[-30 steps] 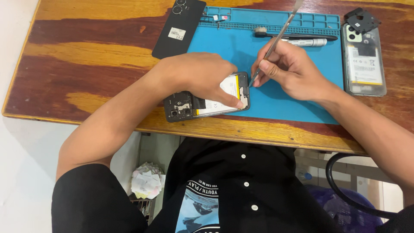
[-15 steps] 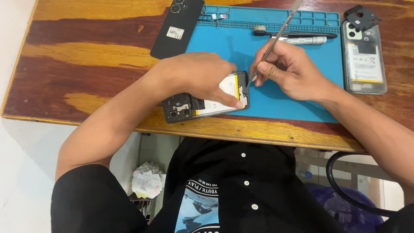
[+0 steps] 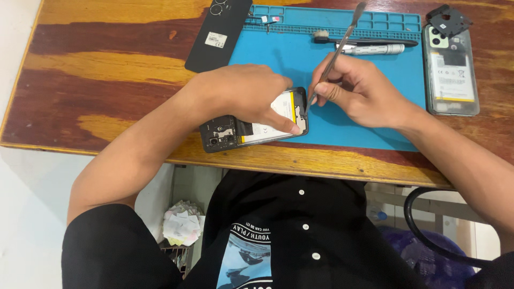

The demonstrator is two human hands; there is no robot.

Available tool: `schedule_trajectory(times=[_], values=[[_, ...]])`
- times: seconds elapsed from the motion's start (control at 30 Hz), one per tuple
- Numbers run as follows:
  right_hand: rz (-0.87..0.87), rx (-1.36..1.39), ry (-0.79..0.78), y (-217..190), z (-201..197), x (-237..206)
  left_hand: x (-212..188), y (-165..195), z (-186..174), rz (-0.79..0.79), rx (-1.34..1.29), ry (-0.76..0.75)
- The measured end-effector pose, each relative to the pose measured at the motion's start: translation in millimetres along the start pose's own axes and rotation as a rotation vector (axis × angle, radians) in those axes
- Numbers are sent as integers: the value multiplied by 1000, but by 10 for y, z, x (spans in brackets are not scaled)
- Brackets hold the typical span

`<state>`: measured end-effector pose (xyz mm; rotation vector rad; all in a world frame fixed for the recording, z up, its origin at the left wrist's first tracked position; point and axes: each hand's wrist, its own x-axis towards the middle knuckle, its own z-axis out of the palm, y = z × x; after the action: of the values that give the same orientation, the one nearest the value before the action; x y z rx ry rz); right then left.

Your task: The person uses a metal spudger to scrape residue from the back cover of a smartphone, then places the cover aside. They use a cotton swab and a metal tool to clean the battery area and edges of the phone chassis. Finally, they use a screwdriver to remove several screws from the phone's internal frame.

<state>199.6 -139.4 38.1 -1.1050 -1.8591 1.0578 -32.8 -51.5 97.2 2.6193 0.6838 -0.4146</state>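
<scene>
An opened black phone [image 3: 225, 132] with its back off and a white battery showing lies at the near edge of the blue work mat [image 3: 375, 115]. My left hand [image 3: 243, 93] presses down on it, fingers over the battery. My right hand [image 3: 361, 91] grips a thin metal pry tool [image 3: 337, 51], its tip touching the phone's right end.
A black back cover [image 3: 218, 33] lies at the far left of the mat. A second opened phone [image 3: 451, 70] with a black part [image 3: 448, 19] on it sits at right. A pen-like driver [image 3: 372, 49] and a brush [image 3: 364, 40] lie on the mat's far side. The wooden table edge [image 3: 300, 163] is near me.
My right hand and the pry tool have shifted slightly; the tip stays at the phone's right end. My left hand keeps holding the phone down.
</scene>
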Motion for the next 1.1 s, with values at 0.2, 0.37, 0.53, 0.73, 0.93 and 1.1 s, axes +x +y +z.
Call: schedule_trajectory(times=[0.2, 0.37, 0.53, 0.73, 0.93, 1.1], values=[[24, -23, 17, -45, 23, -2, -5, 12, -4, -11, 7, -14], [40, 15, 17, -34, 22, 7, -21, 28, -7, -11, -3, -13], [47, 69, 14, -26, 16, 11, -43, 28, -29, 18, -43, 20], [65, 54, 30, -73, 13, -5, -27, 17, -63, 33, -88, -15], [74, 23, 33, -135, 56, -20, -15, 16, -60, -9, -76, -38], [46, -99, 31, -153, 92, -18, -10, 19, -59, -14, -60, -35]])
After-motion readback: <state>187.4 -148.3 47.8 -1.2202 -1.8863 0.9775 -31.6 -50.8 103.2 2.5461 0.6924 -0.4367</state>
